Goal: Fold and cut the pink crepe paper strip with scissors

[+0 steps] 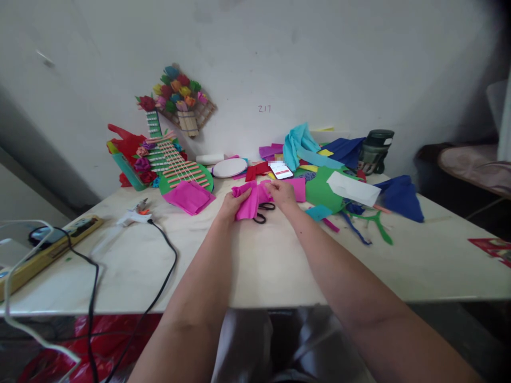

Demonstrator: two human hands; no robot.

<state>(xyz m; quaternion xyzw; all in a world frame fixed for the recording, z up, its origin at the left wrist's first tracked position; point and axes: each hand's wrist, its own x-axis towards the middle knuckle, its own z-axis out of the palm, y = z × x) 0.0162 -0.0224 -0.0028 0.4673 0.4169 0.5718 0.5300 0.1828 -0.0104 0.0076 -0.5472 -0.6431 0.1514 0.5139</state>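
Both my hands reach to the middle of the white table (pixel 259 266) and grip a crumpled piece of pink crepe paper (pixel 250 199). My left hand (pixel 229 206) closes on its left side. My right hand (pixel 281 193) pinches its right end. Black-handled scissors (pixel 264 211) lie on the table just under the paper, partly hidden by it.
A pink paper stack (pixel 189 197), a glue gun (pixel 134 214) with black cord (pixel 163 266), a power strip (pixel 51 247), a paper-flower guitar craft (pixel 167 159), a phone (pixel 281 171), a white plate (pixel 229 167), a dark flask (pixel 375 151), blue, green and teal paper scraps at right.
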